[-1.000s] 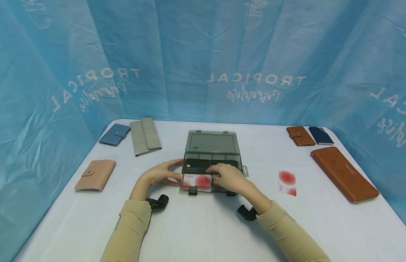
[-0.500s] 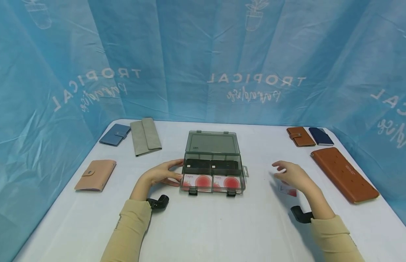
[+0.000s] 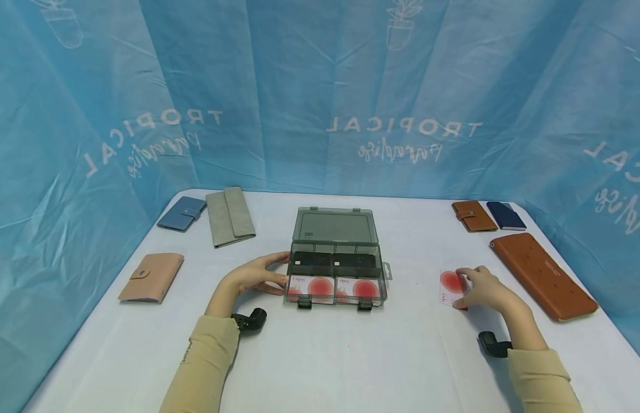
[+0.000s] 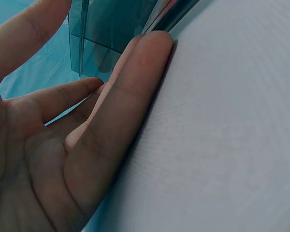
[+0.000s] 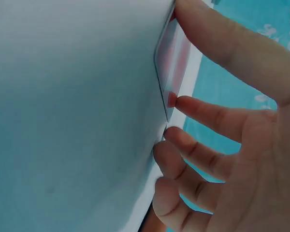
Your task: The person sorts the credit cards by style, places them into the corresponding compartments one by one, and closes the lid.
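A smoky clear plastic box (image 3: 335, 225) lies on the table with its lid folded back. Two black cards (image 3: 311, 260) with chips fill its rear compartments. In the front ones are white-and-red cards (image 3: 310, 285). My left hand (image 3: 253, 275) rests against the box's left side, fingers extended, fingertips at the wall in the left wrist view. To the right of the box lies another white-and-red card (image 3: 448, 289). My right hand (image 3: 487, 291) has thumb and index finger at its edges, the other fingers loosely bent beside it in the right wrist view.
Far left are a blue card holder (image 3: 182, 213), a grey-green folding wallet (image 3: 230, 217) and a pink-tan card holder (image 3: 151, 277). On the right lie a brown card holder (image 3: 473, 215), a navy holder (image 3: 505, 215) and a long brown wallet (image 3: 543, 276). Blue curtains (image 3: 320, 103) enclose the table.
My right hand has left the box's front right compartment, where a white-and-red card now shows, and moved right and down to the card on the table. The left hand stays put.
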Demonstrator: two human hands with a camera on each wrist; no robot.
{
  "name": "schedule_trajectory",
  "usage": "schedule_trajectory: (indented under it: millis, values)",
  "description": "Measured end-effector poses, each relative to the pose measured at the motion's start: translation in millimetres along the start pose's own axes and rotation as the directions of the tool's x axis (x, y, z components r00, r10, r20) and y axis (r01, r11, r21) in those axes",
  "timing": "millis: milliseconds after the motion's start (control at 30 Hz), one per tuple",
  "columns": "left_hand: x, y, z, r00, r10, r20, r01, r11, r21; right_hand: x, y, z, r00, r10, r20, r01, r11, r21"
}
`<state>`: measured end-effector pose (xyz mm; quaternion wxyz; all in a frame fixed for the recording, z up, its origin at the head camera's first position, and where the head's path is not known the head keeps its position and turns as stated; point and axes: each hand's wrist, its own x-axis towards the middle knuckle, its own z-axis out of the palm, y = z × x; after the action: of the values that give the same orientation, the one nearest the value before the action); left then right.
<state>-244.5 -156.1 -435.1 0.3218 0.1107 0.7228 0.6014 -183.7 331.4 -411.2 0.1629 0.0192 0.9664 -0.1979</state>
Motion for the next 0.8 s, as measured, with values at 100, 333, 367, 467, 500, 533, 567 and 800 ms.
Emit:
schedule_trajectory:
  millis: [100,333,367,467,500,533,567,800]
  values:
    - [0.1,0.2,0.3,1.000,-0.003,0.001,0.003,1.000,-0.003,2.5,2.8,0.9,1.000,-0.005,-0.004,0.005,1.000,-0.014]
    - [0.2,0.1,-0.4,1.000,-0.004,0.006,0.004,1.000,0.004,10.1,-5.2,-4.0,0.999,-0.019,-0.046,0.027,0.985,0.170]
    - [0.0,-0.1,-0.7,1.000,-0.005,0.005,0.005,1.000,0.003,11.3,-9.0,-5.0,0.998,-0.023,-0.056,0.035,0.973,0.228]
    - [-0.5,-0.6,-1.5,1.000,-0.002,0.005,0.001,1.000,0.005,12.7,-24.6,-7.9,0.994,-0.032,-0.106,0.074,0.908,0.413]
    - [-0.6,-0.8,-1.8,1.000,-0.001,0.007,0.001,1.000,0.006,12.8,-31.2,-8.0,0.990,-0.043,-0.133,0.102,0.877,0.469]
    - [-0.7,-1.0,-1.9,1.000,0.000,0.008,0.000,1.000,0.008,12.2,-38.6,-8.4,0.986,-0.053,-0.159,0.130,0.844,0.520]
    - [-0.8,-1.2,-2.1,1.000,0.001,0.008,-0.001,1.000,0.010,11.2,-46.7,-8.7,0.981,-0.064,-0.183,0.158,0.811,0.563]
    - [0.3,-1.4,-1.5,1.000,0.003,0.009,-0.003,1.000,0.015,3.9,-105.8,3.9,0.944,-0.212,-0.252,0.328,0.670,0.666]
